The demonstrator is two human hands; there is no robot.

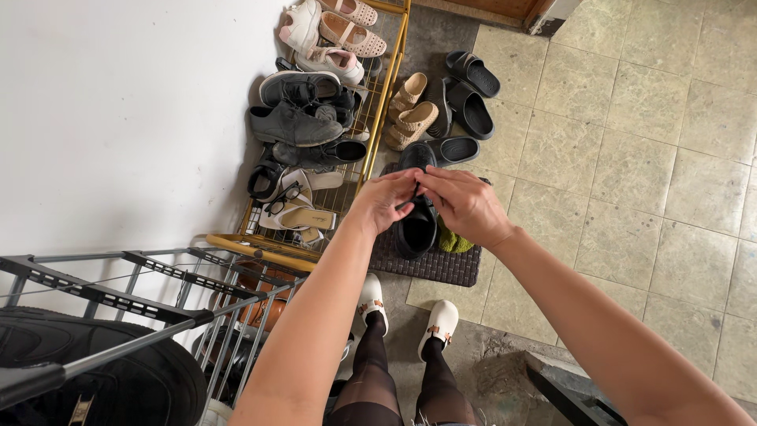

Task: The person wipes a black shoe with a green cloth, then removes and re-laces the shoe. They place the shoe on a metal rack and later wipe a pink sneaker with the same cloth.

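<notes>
My left hand [384,201] and my right hand [465,203] meet in front of me, fingers pinched together on the laces of a black shoe [416,225]. The shoe hangs below my fingertips, its opening facing up. It is held above a dark door mat [441,267] on the tiled floor. Part of the shoe's upper is hidden behind my fingers.
A yellow wire shoe rack [378,102] against the white wall holds several shoes and sandals. Black slides [471,95] and beige sandals [410,114] lie on the floor beside it. A grey metal rack [142,288] stands at lower left. My feet wear white slippers [441,323].
</notes>
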